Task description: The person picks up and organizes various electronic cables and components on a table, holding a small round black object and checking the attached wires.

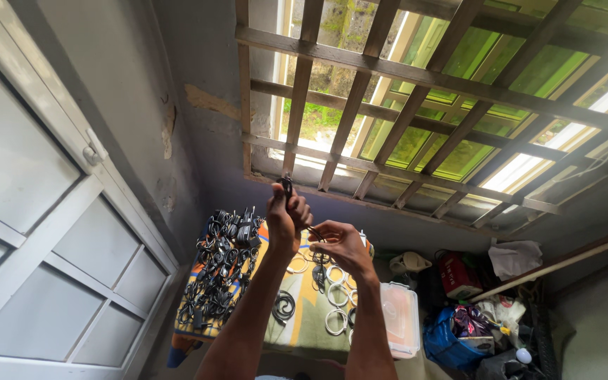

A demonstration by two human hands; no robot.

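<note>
left hand (284,214) raised over surface (304,331), fingers gripping black plug (287,186); right hand (339,243) pinching its cable (314,231). risk: cable slips from pinch, drops among coils (336,295), tangles.

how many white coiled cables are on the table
About 5 white coiled cables show on the patterned table: one below the left hand, three or so under the right hand, one nearest the clear plastic box. The arms may hide more.

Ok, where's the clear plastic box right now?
Head view, lower right of centre: the clear plastic box sits at the patterned cloth's right edge, beside the white cable coils.
</note>
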